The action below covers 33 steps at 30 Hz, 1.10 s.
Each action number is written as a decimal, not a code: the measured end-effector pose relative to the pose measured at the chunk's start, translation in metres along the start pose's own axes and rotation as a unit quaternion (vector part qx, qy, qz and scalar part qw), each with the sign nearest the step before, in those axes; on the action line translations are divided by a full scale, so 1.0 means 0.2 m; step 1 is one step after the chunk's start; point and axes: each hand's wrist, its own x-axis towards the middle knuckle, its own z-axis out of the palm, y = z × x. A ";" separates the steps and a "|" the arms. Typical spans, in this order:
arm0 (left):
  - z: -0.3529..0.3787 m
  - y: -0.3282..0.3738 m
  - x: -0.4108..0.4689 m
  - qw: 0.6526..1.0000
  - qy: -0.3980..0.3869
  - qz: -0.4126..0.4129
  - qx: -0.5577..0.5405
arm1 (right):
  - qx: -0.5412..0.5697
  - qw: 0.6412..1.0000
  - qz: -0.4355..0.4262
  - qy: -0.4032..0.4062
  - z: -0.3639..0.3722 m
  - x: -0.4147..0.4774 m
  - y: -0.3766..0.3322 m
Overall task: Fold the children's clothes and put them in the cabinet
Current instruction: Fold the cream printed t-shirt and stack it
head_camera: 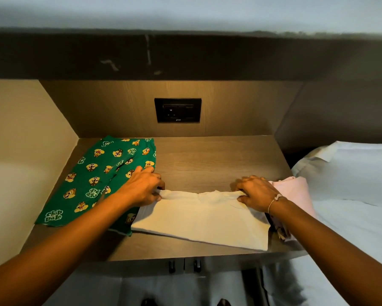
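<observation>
A cream-white garment [202,219] lies flat on the wooden cabinet top [207,160], near its front edge. My left hand [142,187] pinches the garment's far left corner. My right hand [255,193], with a thin bracelet at the wrist, pinches its far right corner. Green printed trousers [97,175] with cartoon chipmunks lie spread out on the left, partly under my left arm and the white garment. A pink garment [296,193] sits at the right edge, behind my right hand.
A black wall socket [177,110] is set in the back panel. Two cabinet door handles [184,266] show below the front edge. A bed with white bedding [351,184] stands to the right. Side panels wall in the top on both sides.
</observation>
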 end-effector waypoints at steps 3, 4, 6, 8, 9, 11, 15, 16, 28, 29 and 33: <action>-0.04 -0.02 -0.06 0.995 0.096 -0.004 -0.033 | 0.034 0.995 0.001 0.095 -0.02 -0.09 0.00; -0.05 -0.02 -0.10 0.990 0.134 -0.003 -0.036 | 0.046 0.990 0.000 0.131 -0.02 -0.14 0.00; -0.06 -0.01 -0.16 0.982 0.187 0.002 -0.034 | 0.048 0.984 -0.003 0.171 -0.01 -0.22 -0.02; -0.04 0.04 -0.20 0.985 0.170 0.011 -0.015 | 0.015 0.990 -0.014 0.141 0.03 -0.29 -0.05; -0.02 0.07 -0.22 0.991 0.135 0.009 -0.006 | -0.004 0.994 -0.018 0.106 0.06 -0.31 -0.07; 0.02 0.12 -0.26 0.999 0.050 -0.019 -0.003 | -0.022 0.999 -0.008 0.046 0.09 -0.35 -0.09; 0.05 0.29 -0.37 0.997 0.001 -0.067 -0.025 | 0.021 0.995 0.003 0.095 0.08 -0.37 -0.11; 0.06 0.37 -0.39 0.996 -0.008 -0.077 -0.044 | 0.034 0.994 0.000 0.103 0.08 -0.36 -0.11; 0.00 0.44 0.12 0.984 -0.087 -0.060 -0.140 | 0.070 0.995 0.045 0.060 0.21 -0.53 -0.31; -0.02 0.40 0.20 0.985 -0.091 -0.053 -0.138 | 0.073 0.995 0.043 0.055 0.21 -0.53 -0.36; -0.03 0.30 0.44 0.990 -0.093 -0.019 -0.103 | 0.102 0.993 0.045 0.047 0.24 -0.46 -0.54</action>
